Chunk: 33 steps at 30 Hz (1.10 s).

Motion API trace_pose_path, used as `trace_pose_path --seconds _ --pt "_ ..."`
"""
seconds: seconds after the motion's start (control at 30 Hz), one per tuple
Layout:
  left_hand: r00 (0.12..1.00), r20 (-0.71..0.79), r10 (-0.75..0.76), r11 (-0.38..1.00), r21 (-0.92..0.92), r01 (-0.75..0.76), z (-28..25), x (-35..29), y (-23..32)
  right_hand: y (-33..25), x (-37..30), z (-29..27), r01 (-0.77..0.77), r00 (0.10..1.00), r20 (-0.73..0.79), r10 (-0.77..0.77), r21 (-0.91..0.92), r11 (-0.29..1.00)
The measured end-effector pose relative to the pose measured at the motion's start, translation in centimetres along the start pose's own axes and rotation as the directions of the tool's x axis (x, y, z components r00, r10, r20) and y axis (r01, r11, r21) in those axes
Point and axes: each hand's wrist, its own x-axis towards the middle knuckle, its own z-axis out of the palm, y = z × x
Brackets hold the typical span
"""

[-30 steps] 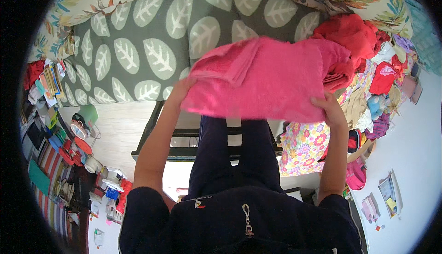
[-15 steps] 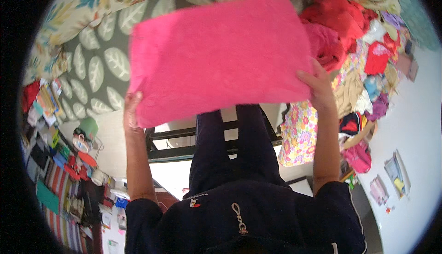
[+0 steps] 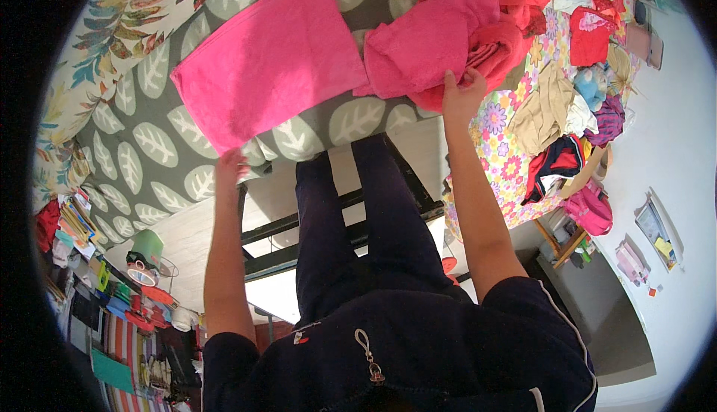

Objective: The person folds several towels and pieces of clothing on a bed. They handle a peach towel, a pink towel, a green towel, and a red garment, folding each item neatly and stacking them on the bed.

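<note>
A folded pink towel (image 3: 272, 61) lies flat as a rectangle on the leaf-patterned bedsheet (image 3: 157, 143). My left hand (image 3: 233, 164) is by its near left corner, with its fingers blurred, so their grip is unclear. To the right is a crumpled pink towel (image 3: 422, 46), partly over a bunched red cloth (image 3: 497, 46). At its near edge my right hand (image 3: 464, 87) has thumb and fingers closing on the pink fabric.
A flowered cloth (image 3: 497, 150) with heaped clothes, among them a tan garment (image 3: 544, 106), lies to the right. A patterned curtain (image 3: 112, 23) hangs at the far left. The bed's dark frame (image 3: 284, 229) crosses near my legs. Books (image 3: 82, 221) and other things crowd the left.
The folded pink towel, held up between both hands before, now lies on the bed at the left. My right hand has left it and moved to the crumpled pink towel.
</note>
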Motion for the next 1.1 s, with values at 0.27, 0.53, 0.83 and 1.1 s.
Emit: trace_pose_path --seconds 0.27,0.53,0.83,1.1 --pt "0.929 0.335 0.158 0.981 -0.159 -0.11 20.5 -2.9 7.1 0.5 0.1 3.4 -0.797 0.465 0.645 0.607 0.603 -0.031" --pt "0.917 0.381 0.115 0.937 -0.348 0.027 30.3 -6.6 13.5 -3.6 -1.0 0.6 -0.393 0.89 0.423 0.17 0.523 0.757" --pt "0.949 0.314 0.011 0.864 -0.48 0.149 23.3 -4.0 8.5 -8.8 -10.6 -3.2 -0.157 0.616 0.77 -0.169 0.33 0.931" --pt "0.996 0.075 0.052 0.832 -0.555 -0.001 21.0 -4.3 10.6 0.2 -9.3 -1.7 -0.95 0.158 0.907 0.391 0.031 0.311"
